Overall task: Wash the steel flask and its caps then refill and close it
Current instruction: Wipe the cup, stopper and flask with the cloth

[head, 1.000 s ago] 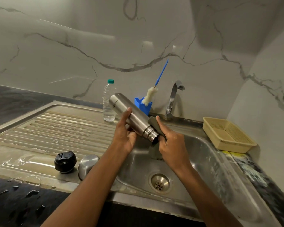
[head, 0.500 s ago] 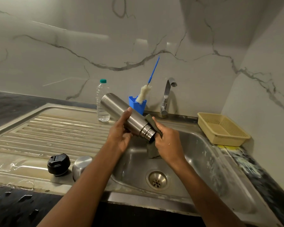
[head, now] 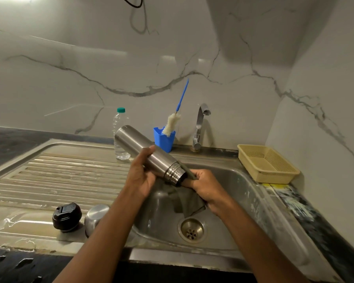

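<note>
Cloth (head: 189, 203) now bunched; flask (head: 149, 154) between hands.

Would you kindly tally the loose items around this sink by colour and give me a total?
Steel: 2, the flask and the steel cap
Black: 1, the black cap
Blue: 2, the holder and the brush
Clear: 1, the water bottle
Beige: 1, the basket
Grey-green: 1, the cloth
Total: 8

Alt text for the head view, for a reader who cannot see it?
Over a steel sink, the left hand grips a tilted steel flask while the right hand holds a grey cloth at its threaded mouth. Two caps, black and steel, rest on the drainboard.
</note>
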Motion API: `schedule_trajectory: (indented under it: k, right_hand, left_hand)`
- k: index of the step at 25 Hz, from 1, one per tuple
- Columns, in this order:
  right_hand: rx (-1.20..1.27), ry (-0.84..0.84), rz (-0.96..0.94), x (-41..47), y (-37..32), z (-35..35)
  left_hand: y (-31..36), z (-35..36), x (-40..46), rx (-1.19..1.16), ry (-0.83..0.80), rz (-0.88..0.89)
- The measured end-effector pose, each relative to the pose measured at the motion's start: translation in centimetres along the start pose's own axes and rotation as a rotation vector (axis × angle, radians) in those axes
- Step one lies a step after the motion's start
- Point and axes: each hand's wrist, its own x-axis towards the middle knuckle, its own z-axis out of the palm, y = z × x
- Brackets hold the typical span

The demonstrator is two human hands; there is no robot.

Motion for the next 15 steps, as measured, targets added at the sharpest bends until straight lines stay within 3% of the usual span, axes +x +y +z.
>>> schedule_trajectory:
  k: [3,5,9,15]
  right_hand:
    - [0.095,-0.185,0.092,-0.8,-0.7,-1.1]
    - [0.129,-0.210,0.126,-1.4,-1.4,-2.1]
    - [0.178,0.034,0.135,-0.6,-1.6,-5.2]
    - [-0.018,0.312,-0.133,-0.1,-4.9,-11.2]
  left_hand:
    - [0.9,-0.3,-0.2,-0.054,-0.001,0.055]
    - [1.1,-0.2,-0.5,-0.076,0.044,0.064]
    - [0.4,0.1,-0.9,-0.043,0.118,0.022]
    - [-1.5,1.0,-1.6,0.164,0.040,-0.095]
